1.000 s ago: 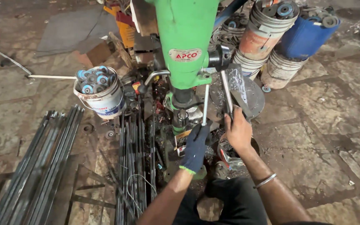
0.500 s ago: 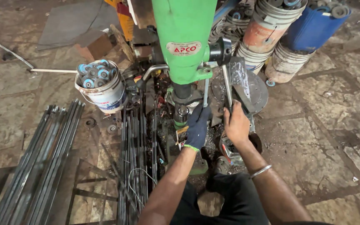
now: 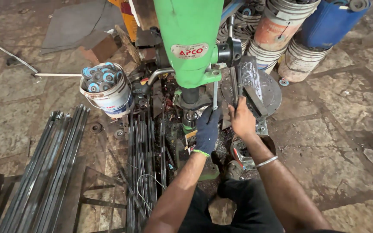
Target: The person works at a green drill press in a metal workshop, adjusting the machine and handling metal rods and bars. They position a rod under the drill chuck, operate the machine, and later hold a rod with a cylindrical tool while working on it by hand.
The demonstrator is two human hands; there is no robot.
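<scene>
I sit at a green drill press (image 3: pixel 191 39) whose chuck (image 3: pixel 190 115) hangs just below the green body. My left hand (image 3: pixel 206 129), in a dark blue glove, is closed around a thin upright metal rod (image 3: pixel 215 92) right beside the chuck. My bare right hand (image 3: pixel 241 118), with a metal bangle on the wrist, grips the lower end of the machine's feed lever (image 3: pixel 234 84). The two hands are almost touching. What lies under the chuck is hidden by the glove.
A white bucket (image 3: pixel 109 101) of blue-centred discs stands left of the machine. Long steel bars (image 3: pixel 44 164) and thinner rods (image 3: pixel 145 146) lie on the stone floor at left. Stacked buckets (image 3: pixel 277 26) and a blue drum (image 3: pixel 329 21) stand at the back right.
Both hands have moved up toward the chuck and lever. My head has come closer to the machine, so everything looks larger.
</scene>
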